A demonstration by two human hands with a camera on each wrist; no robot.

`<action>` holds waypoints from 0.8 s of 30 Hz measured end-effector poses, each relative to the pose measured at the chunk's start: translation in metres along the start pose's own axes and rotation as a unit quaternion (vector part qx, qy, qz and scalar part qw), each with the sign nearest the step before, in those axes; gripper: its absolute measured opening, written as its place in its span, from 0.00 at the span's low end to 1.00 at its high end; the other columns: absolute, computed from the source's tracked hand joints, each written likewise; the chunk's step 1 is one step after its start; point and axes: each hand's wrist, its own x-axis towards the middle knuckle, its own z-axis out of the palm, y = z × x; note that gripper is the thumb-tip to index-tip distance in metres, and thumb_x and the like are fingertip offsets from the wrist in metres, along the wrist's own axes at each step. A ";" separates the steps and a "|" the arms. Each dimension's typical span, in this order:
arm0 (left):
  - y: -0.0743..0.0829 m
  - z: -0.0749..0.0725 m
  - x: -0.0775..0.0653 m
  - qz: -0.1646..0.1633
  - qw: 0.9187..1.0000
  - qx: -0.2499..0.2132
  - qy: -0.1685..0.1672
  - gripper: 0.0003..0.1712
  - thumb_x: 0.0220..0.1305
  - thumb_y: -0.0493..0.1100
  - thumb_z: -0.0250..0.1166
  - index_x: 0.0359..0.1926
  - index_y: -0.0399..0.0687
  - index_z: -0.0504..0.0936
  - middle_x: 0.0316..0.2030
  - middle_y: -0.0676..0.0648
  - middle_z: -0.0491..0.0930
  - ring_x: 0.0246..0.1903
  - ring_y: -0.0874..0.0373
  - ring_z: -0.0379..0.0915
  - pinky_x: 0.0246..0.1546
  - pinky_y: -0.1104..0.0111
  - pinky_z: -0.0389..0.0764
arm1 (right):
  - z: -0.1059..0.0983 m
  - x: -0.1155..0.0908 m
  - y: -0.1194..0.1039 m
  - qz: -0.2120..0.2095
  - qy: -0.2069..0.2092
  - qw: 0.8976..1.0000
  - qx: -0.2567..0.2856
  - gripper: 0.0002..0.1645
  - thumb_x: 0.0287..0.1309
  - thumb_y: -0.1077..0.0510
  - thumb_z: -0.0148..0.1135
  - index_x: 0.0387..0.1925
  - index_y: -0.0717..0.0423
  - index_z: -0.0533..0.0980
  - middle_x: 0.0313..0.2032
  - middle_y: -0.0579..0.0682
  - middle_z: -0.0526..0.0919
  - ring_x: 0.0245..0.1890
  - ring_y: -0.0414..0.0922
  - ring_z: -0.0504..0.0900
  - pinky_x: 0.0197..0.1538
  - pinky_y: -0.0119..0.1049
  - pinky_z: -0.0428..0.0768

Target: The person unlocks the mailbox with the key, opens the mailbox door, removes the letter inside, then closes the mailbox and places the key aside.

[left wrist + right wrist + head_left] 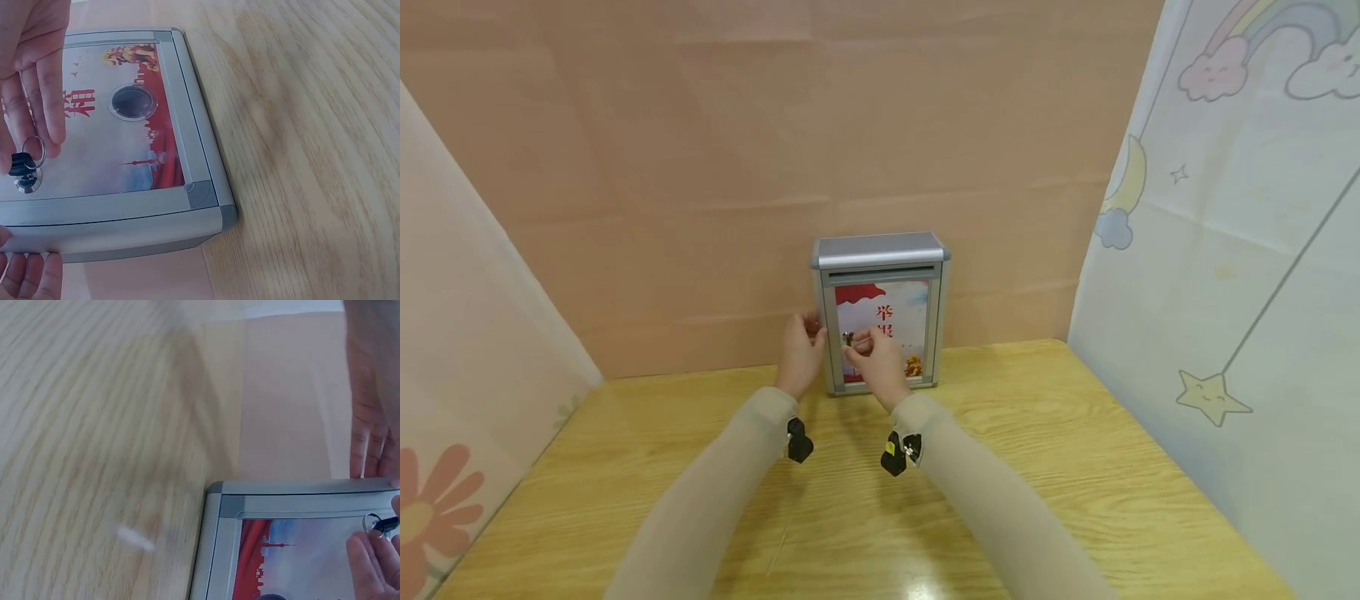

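A silver metal drop box (880, 247) stands upright on the table, with a slot near its top and a red-and-white printed front. My left hand (800, 354) holds the box's left edge, thumb toward the front and fingers along the side. On the front panel, my right hand (876, 358) pinches a black-headed key (22, 164) between thumb and forefinger. The key sits at a small round lock (29, 182) near the left edge of the panel. A thin metal ring (36, 152) hangs from the key. The box's front appears closed.
The wood-grain table (1000, 442) runs up to a peach cloth backdrop (700, 167) just behind the box. Pale printed panels flank it, with a star (1212, 397) on the right one and a flower (430, 508) on the left one.
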 end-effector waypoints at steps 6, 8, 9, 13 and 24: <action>0.001 -0.001 0.000 -0.009 1.000 0.000 -0.012 0.18 0.72 0.38 0.54 0.58 0.34 0.65 0.50 0.37 0.70 0.50 0.45 0.70 0.56 0.56 0.75 | 0.003 -0.003 -0.004 -0.029 -0.007 0.997 -0.073 0.14 0.61 0.52 0.65 0.42 0.55 0.74 0.35 0.50 0.83 0.35 0.43 0.82 0.37 0.36 0.82; 0.001 -0.001 0.000 -0.010 1.000 0.001 -0.011 0.18 0.72 0.38 0.54 0.58 0.34 0.65 0.50 0.37 0.70 0.50 0.45 0.70 0.56 0.56 0.75 | 0.002 -0.003 -0.007 -0.037 0.000 0.995 -0.094 0.12 0.62 0.52 0.64 0.40 0.55 0.75 0.34 0.49 0.83 0.32 0.42 0.81 0.35 0.34 0.81; 0.001 -0.001 0.000 -0.010 1.000 0.001 -0.010 0.18 0.72 0.38 0.54 0.58 0.34 0.65 0.50 0.37 0.70 0.50 0.45 0.70 0.55 0.56 0.75 | 0.002 -0.003 -0.008 -0.041 0.004 0.994 -0.104 0.11 0.62 0.52 0.64 0.38 0.55 0.75 0.33 0.48 0.82 0.31 0.41 0.81 0.34 0.33 0.80; -0.001 -0.001 0.001 -0.003 1.000 -0.004 -0.004 0.17 0.71 0.37 0.55 0.57 0.33 0.66 0.49 0.36 0.70 0.50 0.44 0.71 0.55 0.55 0.76 | 0.002 -0.003 -0.012 -0.055 0.013 0.991 -0.122 0.08 0.63 0.53 0.62 0.33 0.54 0.75 0.30 0.47 0.81 0.27 0.38 0.79 0.30 0.30 0.78; -0.006 0.000 0.001 0.004 1.000 0.001 -0.002 0.15 0.70 0.36 0.55 0.54 0.33 0.67 0.48 0.36 0.70 0.49 0.43 0.72 0.53 0.56 0.77 | -0.005 -0.017 -0.004 -0.101 0.002 0.985 -0.141 0.08 0.63 0.55 0.63 0.31 0.52 0.74 0.29 0.46 0.82 0.27 0.37 0.79 0.30 0.29 0.78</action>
